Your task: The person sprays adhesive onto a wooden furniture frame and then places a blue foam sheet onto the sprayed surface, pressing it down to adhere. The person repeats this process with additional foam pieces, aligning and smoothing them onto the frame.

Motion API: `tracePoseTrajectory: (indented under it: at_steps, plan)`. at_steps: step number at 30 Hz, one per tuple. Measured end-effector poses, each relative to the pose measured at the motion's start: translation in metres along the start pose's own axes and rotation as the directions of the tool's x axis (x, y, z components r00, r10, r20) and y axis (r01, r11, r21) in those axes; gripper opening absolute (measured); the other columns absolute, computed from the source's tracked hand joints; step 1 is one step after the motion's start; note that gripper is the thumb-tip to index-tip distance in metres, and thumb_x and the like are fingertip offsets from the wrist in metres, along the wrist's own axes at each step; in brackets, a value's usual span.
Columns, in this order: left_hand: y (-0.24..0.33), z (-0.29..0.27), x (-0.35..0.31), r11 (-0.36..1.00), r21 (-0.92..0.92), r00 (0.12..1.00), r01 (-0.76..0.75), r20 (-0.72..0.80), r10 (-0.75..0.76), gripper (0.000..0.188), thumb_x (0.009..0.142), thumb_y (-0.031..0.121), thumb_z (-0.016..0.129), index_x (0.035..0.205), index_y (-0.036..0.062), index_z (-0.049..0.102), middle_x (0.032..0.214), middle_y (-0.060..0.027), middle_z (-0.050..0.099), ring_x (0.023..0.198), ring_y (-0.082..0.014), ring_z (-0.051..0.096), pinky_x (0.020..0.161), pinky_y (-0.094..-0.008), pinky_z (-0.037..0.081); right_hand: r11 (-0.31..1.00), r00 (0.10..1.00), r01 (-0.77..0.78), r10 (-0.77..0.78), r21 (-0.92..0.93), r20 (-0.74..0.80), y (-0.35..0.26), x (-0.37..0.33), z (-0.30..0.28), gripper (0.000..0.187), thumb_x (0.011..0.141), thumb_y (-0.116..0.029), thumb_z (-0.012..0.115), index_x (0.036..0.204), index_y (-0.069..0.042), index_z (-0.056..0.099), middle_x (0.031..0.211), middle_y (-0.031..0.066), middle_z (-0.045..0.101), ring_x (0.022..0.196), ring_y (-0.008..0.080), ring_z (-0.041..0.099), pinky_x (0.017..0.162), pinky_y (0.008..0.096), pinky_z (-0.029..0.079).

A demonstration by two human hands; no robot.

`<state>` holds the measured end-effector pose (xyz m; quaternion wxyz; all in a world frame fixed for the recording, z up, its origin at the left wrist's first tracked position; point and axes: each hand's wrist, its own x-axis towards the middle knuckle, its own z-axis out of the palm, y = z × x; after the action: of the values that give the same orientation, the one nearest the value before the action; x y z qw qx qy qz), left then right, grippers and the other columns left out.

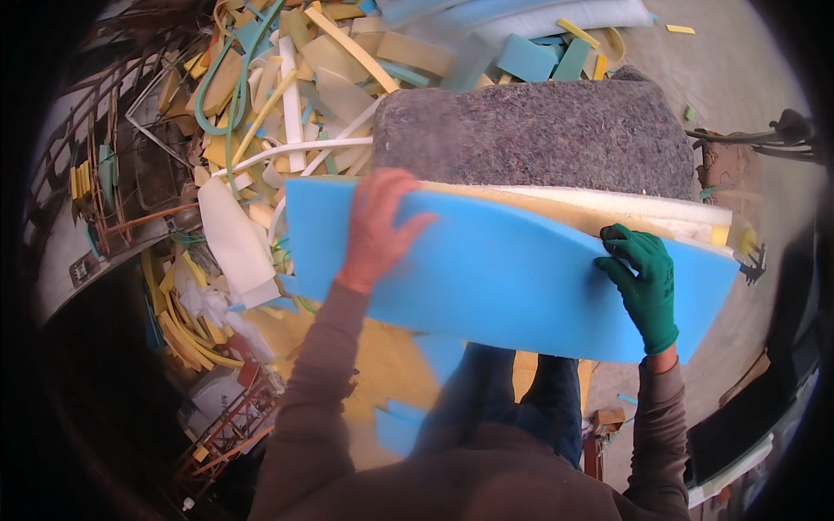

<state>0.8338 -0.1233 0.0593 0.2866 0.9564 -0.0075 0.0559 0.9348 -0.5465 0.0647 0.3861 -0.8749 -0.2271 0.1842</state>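
Note:
A long light-blue foam sheet (495,269) spans the space in front of my body, its broad face toward me. My left hand (382,221) is bare and rests on the sheet's left part. Its thumb is spread away from the fingers, which reach the upper edge and look slightly blurred. In a green work glove, my right hand (641,278) pinches the sheet's upper edge farther right, thumb on the near face. Behind the blue sheet, a beige foam layer (556,215) and a white foam layer (625,207) show along the edge.
A grey speckled felt-like block (530,135) stands just beyond the sheets. Foam offcuts (339,65) in yellow, white and teal are heaped at the far left. Rusty metal racks (130,200) stand at left. Blue foam pieces (401,425) lie by my legs.

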Motion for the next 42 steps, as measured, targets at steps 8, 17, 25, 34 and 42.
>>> tracePoseTrajectory:
  at_steps: [8, 17, 25, 34, 42]
  plan:
    - [-0.046, -0.050, 0.003, 0.997, 0.069, 0.962, 0.016, 0.271, -0.034, 0.047, 0.083, 0.016, 0.094, 0.123, 0.0051, 0.073, 0.118, -0.0111, 0.070, 0.116, -0.0359, 0.064, 0.105, -0.0475, 0.051, 0.993, 0.982, 0.086, -0.099, 0.086, 0.159, -0.031, 0.067, 0.032, 0.072, 0.092, -0.033, 0.095, 0.155, -0.009, 0.070, 0.127, 0.0125, 0.084, 0.103, 0.0288, 0.079, 0.093, 0.0423, 0.062]
    - [-0.074, -0.056, 0.010, 1.000, 0.002, 0.941, -0.021, 0.337, 0.019, 0.029, 0.091, 0.015, 0.087, 0.115, 0.0072, 0.073, 0.111, -0.0088, 0.066, 0.112, -0.0324, 0.061, 0.102, -0.0439, 0.048, 0.981, 0.906, 0.143, -0.075, -0.133, 0.417, -0.065, 0.099, 0.065, 0.046, 0.089, -0.045, 0.093, 0.114, -0.009, 0.081, 0.096, 0.0126, 0.083, 0.089, 0.0378, 0.080, 0.082, 0.0460, 0.060]
    - [-0.067, -0.050, 0.000, 1.000, 0.006, 0.977, 0.020, 0.211, -0.021, 0.022, 0.093, 0.022, 0.087, 0.103, 0.0076, 0.075, 0.111, -0.0092, 0.066, 0.113, -0.0341, 0.061, 0.105, -0.0466, 0.047, 0.916, 0.892, 0.359, -0.282, -0.177, 0.353, -0.076, 0.088, 0.071, 0.021, 0.092, -0.032, 0.088, 0.100, -0.014, 0.081, 0.078, 0.0109, 0.073, 0.077, 0.0329, 0.073, 0.095, 0.0480, 0.057]
    - [-0.075, -0.036, -0.028, 0.993, -0.089, 0.997, 0.075, 0.033, -0.073, 0.018, 0.090, 0.008, 0.087, 0.101, 0.0088, 0.072, 0.111, -0.0094, 0.061, 0.115, -0.0364, 0.061, 0.105, -0.0496, 0.047, 0.892, 0.919, 0.354, -0.275, -0.282, 0.284, -0.090, 0.067, 0.070, 0.023, 0.089, -0.018, 0.089, 0.109, -0.012, 0.081, 0.086, 0.0059, 0.077, 0.086, 0.0283, 0.075, 0.129, 0.0603, 0.044]
    - [-0.089, -0.019, -0.036, 1.000, -0.003, 1.000, 0.000, -0.011, 0.000, 0.032, 0.102, 0.026, 0.086, 0.123, 0.0065, 0.071, 0.144, -0.0129, 0.067, 0.148, -0.0404, 0.057, 0.127, -0.0574, 0.043, 0.931, 0.958, 0.275, -0.246, -0.239, 0.144, -0.080, 0.067, 0.088, 0.033, 0.087, -0.012, 0.087, 0.118, -0.005, 0.077, 0.140, 0.0154, 0.076, 0.129, 0.0389, 0.070, 0.127, 0.0625, 0.043]
